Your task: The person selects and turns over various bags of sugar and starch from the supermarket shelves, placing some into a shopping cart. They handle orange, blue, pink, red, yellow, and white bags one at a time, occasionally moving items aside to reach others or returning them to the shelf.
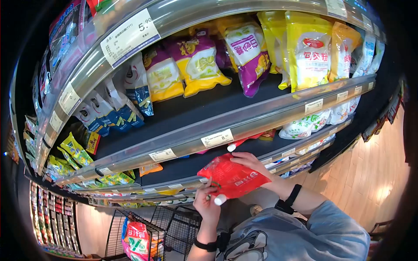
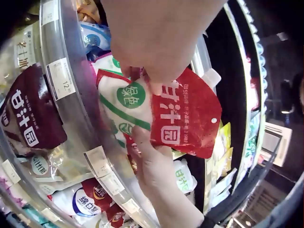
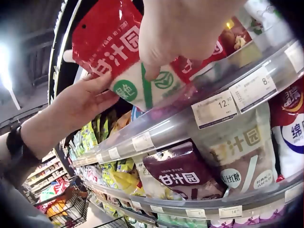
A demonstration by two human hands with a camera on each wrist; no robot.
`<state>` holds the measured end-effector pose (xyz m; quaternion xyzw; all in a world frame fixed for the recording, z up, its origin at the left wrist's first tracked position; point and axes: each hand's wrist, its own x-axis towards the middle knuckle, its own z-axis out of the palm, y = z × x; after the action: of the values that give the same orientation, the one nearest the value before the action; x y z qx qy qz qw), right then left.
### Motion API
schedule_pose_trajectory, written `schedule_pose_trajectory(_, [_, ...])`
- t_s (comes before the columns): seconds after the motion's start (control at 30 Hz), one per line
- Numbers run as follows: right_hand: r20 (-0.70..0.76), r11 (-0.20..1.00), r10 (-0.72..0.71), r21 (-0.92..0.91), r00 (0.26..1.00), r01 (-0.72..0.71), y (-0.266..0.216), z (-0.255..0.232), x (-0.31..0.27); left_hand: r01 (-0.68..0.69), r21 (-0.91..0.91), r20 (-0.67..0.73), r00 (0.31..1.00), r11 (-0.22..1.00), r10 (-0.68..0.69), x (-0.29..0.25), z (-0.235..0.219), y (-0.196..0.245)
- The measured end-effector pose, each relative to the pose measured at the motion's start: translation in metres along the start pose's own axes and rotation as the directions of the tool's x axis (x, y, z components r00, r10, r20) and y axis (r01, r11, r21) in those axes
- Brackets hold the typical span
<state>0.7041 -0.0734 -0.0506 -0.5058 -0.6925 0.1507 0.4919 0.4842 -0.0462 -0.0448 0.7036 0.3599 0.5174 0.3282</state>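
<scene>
A red and white sugar bag (image 1: 239, 176) with a white spout cap (image 1: 220, 199) is held between both hands, in front of the shelf edge. My left hand (image 1: 207, 202) grips its capped end; in the right wrist view the left thumb (image 3: 100, 83) lies on the front of the bag. At the opposite end my right hand (image 1: 251, 164) holds the bag, its thumb (image 2: 140, 135) over the white and green part in the left wrist view. Close beyond the right fingers, another red bag with a white cap (image 1: 232, 148) lies on the shelf.
Curved shelves with clear front rails (image 1: 257, 124) and price tags (image 1: 217, 138) run across the front. Purple and yellow bags (image 1: 196, 61) stand on the upper shelf. Below left is a black wire cart (image 1: 114, 230) with a red and white bag (image 1: 136, 239) inside.
</scene>
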Motion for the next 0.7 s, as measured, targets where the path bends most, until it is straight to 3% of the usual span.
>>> schedule_pose_trajectory(0.03, [0.012, 0.993, -0.089, -0.074, 0.996, 0.09, -0.01, -0.004, 0.004, -0.028, -0.066, -0.114, 0.993, 0.997, 0.021, 0.0, -0.001, 0.015])
schedule_pose_trajectory(0.07, [0.019, 0.994, -0.085, -0.063, 0.996, 0.086, -0.019, 0.0, 0.003, 0.011, -0.08, -0.171, 0.985, 0.997, -0.024, -0.002, -0.008, 0.026])
schedule_pose_trajectory(0.13, [0.078, 0.94, 0.113, 0.314, 0.991, -0.132, -0.038, 0.011, -0.001, 0.14, -0.232, -0.223, 0.955, 0.962, -0.193, -0.005, -0.021, 0.042])
schedule_pose_trajectory(0.2, [0.032, 0.951, 0.12, 0.284, 0.992, -0.125, -0.059, 0.012, 0.001, 0.18, -0.431, -0.177, 0.944, 0.884, -0.279, -0.009, -0.032, 0.044])
schedule_pose_trajectory(0.27, [0.182, 0.774, 0.374, 0.479, 0.909, -0.414, -0.067, 0.019, 0.002, 0.305, -0.567, 0.046, 0.939, 0.765, -0.34, -0.016, -0.04, 0.041])
schedule_pose_trajectory(0.3, [0.157, 0.753, 0.384, 0.518, 0.91, -0.407, -0.067, 0.027, -0.002, 0.477, -0.54, 0.207, 0.874, 0.693, -0.44, -0.023, -0.042, 0.041])
schedule_pose_trajectory(0.33, [0.176, 0.746, 0.383, 0.52, 0.907, -0.416, -0.066, 0.031, -0.004, 0.577, -0.205, 0.308, 0.805, 0.79, -0.508, -0.036, -0.05, 0.032])
schedule_pose_trajectory(0.4, [0.329, 0.792, 0.447, 0.287, 0.832, -0.539, -0.063, 0.031, -0.005, 0.726, -0.173, 0.292, 0.683, 0.666, -0.669, -0.047, -0.045, 0.029])
schedule_pose_trajectory(0.43, [0.361, 0.806, 0.438, 0.248, 0.823, -0.538, -0.065, 0.027, 0.0, 0.732, -0.18, 0.282, 0.678, 0.657, -0.679, -0.049, -0.044, 0.026])
schedule_pose_trajectory(0.47, [0.375, 0.802, 0.441, 0.242, 0.816, -0.545, -0.061, 0.029, 0.0, 0.764, -0.299, 0.288, 0.643, 0.571, -0.71, -0.05, -0.043, 0.024])
schedule_pose_trajectory(0.5, [0.301, 0.798, 0.469, 0.258, 0.83, -0.544, -0.053, 0.031, -0.003, 0.78, -0.411, 0.303, 0.604, 0.471, -0.737, -0.051, -0.042, 0.023])
schedule_pose_trajectory(0.53, [0.227, 0.793, 0.498, 0.271, 0.837, -0.546, -0.048, 0.031, -0.007, 0.767, -0.421, 0.285, 0.619, 0.484, -0.732, -0.053, -0.04, 0.024])
schedule_pose_trajectory(0.6, [-0.081, 0.87, 0.48, 0.174, 0.874, -0.462, -0.038, 0.021, -0.008, 0.762, -0.474, 0.28, 0.605, 0.441, -0.745, -0.056, -0.042, 0.019])
schedule_pose_trajectory(0.67, [-0.336, 0.932, 0.29, -0.114, 0.896, -0.344, -0.019, 0.001, -0.008, 0.738, -0.519, 0.253, 0.614, 0.43, -0.748, -0.064, -0.048, 0.014])
schedule_pose_trajectory(0.7, [-0.401, 0.916, 0.264, -0.18, 0.877, -0.358, -0.006, -0.008, -0.01, 0.731, -0.539, 0.245, 0.611, 0.417, -0.753, -0.066, -0.051, 0.013])
